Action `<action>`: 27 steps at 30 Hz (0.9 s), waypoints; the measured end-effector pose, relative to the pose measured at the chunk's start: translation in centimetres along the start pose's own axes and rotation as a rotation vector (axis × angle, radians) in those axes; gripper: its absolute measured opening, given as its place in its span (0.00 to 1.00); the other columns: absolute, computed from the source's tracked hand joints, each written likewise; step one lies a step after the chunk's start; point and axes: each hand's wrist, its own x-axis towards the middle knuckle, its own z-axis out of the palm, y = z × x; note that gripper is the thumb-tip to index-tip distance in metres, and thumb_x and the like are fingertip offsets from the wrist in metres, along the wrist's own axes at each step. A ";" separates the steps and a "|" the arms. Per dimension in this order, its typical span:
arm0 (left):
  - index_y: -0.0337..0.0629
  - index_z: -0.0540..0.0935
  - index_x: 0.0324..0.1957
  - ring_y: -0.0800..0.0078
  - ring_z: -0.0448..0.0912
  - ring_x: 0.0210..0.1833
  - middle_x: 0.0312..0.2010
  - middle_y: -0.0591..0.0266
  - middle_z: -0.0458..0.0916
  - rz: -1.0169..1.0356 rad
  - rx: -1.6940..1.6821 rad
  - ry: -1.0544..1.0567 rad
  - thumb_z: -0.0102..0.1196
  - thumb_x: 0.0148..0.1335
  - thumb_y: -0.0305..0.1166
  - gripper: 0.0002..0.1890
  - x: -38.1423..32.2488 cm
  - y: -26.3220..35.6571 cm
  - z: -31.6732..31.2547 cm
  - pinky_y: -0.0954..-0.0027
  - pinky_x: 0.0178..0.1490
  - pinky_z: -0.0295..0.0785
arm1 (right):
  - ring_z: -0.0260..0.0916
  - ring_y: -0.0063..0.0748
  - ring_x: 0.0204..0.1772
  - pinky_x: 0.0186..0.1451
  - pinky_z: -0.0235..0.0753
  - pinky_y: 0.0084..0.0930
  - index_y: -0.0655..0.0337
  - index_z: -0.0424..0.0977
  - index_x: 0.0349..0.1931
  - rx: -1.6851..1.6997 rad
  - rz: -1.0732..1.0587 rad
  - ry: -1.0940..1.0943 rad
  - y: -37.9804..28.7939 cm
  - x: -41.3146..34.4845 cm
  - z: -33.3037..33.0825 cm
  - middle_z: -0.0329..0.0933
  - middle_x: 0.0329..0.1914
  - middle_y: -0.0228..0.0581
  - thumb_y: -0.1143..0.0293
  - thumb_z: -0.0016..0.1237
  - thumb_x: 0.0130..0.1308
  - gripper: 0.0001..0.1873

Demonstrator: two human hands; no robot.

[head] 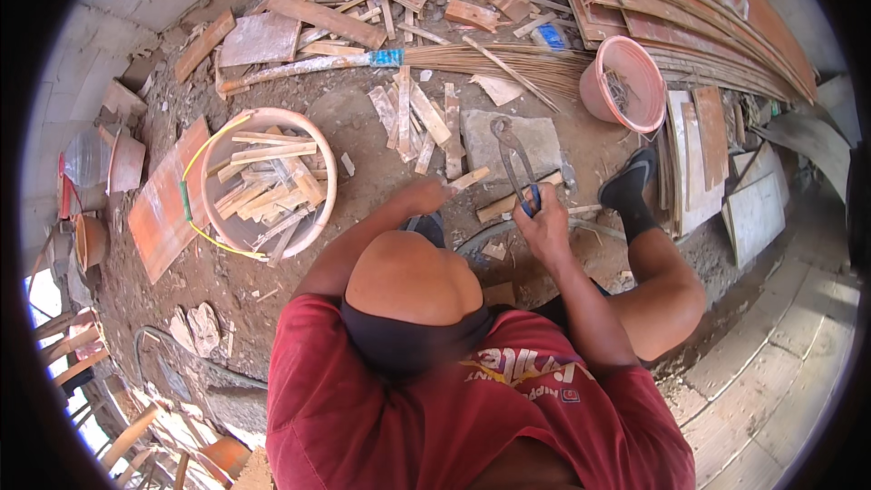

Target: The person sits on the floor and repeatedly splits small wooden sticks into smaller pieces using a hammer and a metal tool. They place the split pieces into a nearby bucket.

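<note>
My right hand (544, 221) grips the blue handles of steel pincers (507, 150); their jaws lie over a grey stone slab (544, 138). My left hand (423, 196) holds a short wooden strip (469, 179) that points to the right. Between the hands, a wooden batten (517, 197) rests by the slab's near edge. Beyond my left hand lies a small heap of wood strips (408, 112). Left of it stands a round bucket (329, 218) with a yellow and green handle, holding many short wood pieces (272, 197).
A pink bucket (593, 92) with bits of metal in it stands at the upper right, beside stacked plywood sheets (680, 7). A stick broom (306, 68) lies across the dirt floor, before scattered boards (326, 20). A hose (476, 238) runs near my feet. Plywood offcuts (704, 150) stand right.
</note>
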 end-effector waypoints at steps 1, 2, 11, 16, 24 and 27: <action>0.30 0.75 0.49 0.46 0.78 0.49 0.44 0.37 0.79 -0.001 0.008 0.007 0.43 0.69 0.50 0.27 0.2 -0.2 0.2 0.51 0.53 0.69 | 0.77 0.56 0.37 0.41 0.75 0.43 0.65 0.68 0.40 0.039 0.023 0.004 -1.1 -0.3 -0.2 0.78 0.31 0.55 0.69 0.58 0.56 0.16; 0.31 0.75 0.50 0.45 0.78 0.49 0.45 0.37 0.79 -0.003 0.015 0.015 0.43 0.69 0.50 0.27 0.4 -0.5 0.4 0.51 0.54 0.69 | 0.77 0.61 0.41 0.43 0.75 0.47 0.65 0.68 0.41 0.077 0.046 0.007 -1.6 -0.5 -0.3 0.78 0.33 0.58 0.69 0.57 0.56 0.16; 0.31 0.76 0.50 0.44 0.78 0.50 0.43 0.37 0.80 -0.081 0.002 0.020 0.45 0.68 0.49 0.27 -0.1 0.8 0.4 0.50 0.54 0.69 | 0.77 0.59 0.36 0.38 0.75 0.46 0.66 0.67 0.38 0.038 0.047 -0.077 -2.6 -0.1 0.2 0.78 0.28 0.54 0.69 0.57 0.57 0.15; 0.29 0.78 0.46 0.43 0.78 0.48 0.42 0.36 0.80 -0.040 0.054 -0.001 0.46 0.67 0.49 0.27 0.6 1.1 0.3 0.50 0.51 0.70 | 0.71 0.49 0.28 0.34 0.72 0.39 0.64 0.65 0.34 -0.100 -0.041 -0.064 4.1 -0.3 3.7 0.72 0.23 0.47 0.68 0.57 0.59 0.14; 0.28 0.80 0.44 0.40 0.77 0.49 0.43 0.33 0.79 -0.078 -0.015 0.035 0.47 0.68 0.50 0.28 0.2 0.9 0.3 0.50 0.52 0.71 | 0.62 0.35 0.24 0.31 0.68 0.31 0.65 0.64 0.30 0.139 -0.036 0.107 -2.2 0.0 1.5 0.65 0.20 0.42 0.64 0.57 0.60 0.17; 0.28 0.80 0.45 0.40 0.78 0.48 0.43 0.35 0.80 0.021 0.036 0.128 0.47 0.68 0.49 0.27 0.6 0.9 1.1 0.49 0.52 0.71 | 0.63 0.37 0.24 0.31 0.68 0.32 0.64 0.63 0.30 -0.169 -0.049 -0.119 6.2 0.0 4.6 0.66 0.20 0.43 0.64 0.57 0.61 0.17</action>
